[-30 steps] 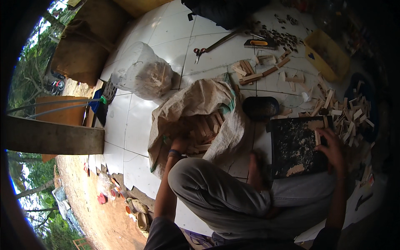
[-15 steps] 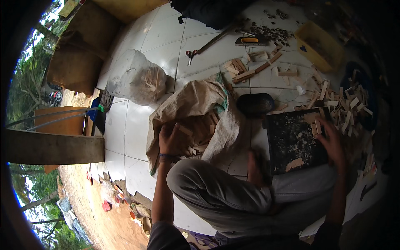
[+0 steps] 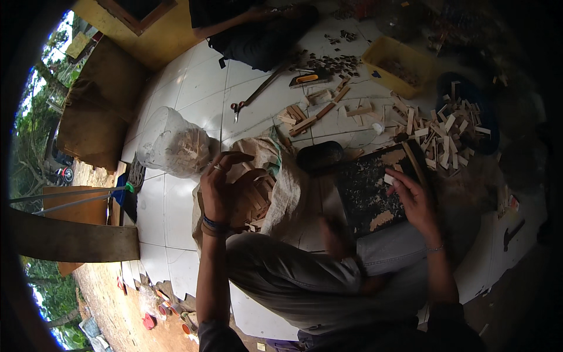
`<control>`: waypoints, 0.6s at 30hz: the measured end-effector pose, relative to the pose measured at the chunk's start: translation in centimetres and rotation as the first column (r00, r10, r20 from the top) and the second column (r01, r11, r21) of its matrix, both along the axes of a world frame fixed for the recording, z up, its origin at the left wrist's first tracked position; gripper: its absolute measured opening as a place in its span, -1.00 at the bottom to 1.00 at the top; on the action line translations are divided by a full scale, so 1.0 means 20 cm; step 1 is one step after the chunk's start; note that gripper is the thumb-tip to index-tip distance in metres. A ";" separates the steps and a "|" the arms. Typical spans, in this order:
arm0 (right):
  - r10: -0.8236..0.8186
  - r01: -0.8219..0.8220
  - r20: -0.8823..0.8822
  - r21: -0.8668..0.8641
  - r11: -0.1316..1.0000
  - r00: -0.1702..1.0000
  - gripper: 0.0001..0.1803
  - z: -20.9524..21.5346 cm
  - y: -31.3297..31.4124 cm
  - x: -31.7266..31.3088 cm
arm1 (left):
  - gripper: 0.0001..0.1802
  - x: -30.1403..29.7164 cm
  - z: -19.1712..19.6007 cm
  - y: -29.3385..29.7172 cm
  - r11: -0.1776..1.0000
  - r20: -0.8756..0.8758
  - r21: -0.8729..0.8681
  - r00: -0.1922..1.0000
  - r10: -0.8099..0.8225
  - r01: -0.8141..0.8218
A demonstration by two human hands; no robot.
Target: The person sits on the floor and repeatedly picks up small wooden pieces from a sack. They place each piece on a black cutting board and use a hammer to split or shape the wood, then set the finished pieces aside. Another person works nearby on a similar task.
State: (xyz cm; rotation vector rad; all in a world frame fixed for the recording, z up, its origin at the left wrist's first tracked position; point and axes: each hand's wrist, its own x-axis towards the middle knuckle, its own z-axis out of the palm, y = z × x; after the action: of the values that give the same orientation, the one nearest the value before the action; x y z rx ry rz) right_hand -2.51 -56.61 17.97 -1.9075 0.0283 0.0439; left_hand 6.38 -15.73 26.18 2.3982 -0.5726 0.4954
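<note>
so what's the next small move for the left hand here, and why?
Probably close the fingers on one wooden strip: the left hand sits spread and empty over the wood pieces in the open sack, while the right hand already pins a small pale piece on the dark board.

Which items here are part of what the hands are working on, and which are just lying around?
In use: left hand in the sack of wood pieces; right hand holding a small piece on the dark board.

Lying about: scissors, yellow tub, plastic bag, loose wood pile.
</note>
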 end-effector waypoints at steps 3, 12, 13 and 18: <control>-0.031 0.030 -0.002 0.159 0.987 1.000 -0.62 0.02 0.04 -0.02 | -0.67 0.09 0.04 -0.24 0.992 -0.130 0.070 0.987 -0.098 0.108; -0.055 0.066 -0.037 0.427 0.902 0.998 -0.60 0.13 0.04 -0.16 | -0.66 -0.16 -0.24 -0.86 0.841 -0.222 -0.432 0.866 -0.448 0.325; -0.095 0.102 -0.039 0.439 0.893 0.995 -0.61 0.13 0.03 -0.17 | -0.66 -0.20 -0.29 -0.92 0.807 -0.264 -0.531 0.854 -0.449 0.261; -0.102 0.146 -0.118 0.457 0.877 0.988 -0.64 0.08 0.02 -0.21 | -0.65 -0.35 -0.46 -0.99 0.764 -0.314 -0.626 0.846 -0.432 0.158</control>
State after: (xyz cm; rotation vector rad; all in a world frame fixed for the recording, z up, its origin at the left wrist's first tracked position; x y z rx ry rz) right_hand -6.64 -56.24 19.57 -1.4162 0.1866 0.0453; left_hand -0.56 -35.46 16.99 1.6926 -0.4971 -0.0413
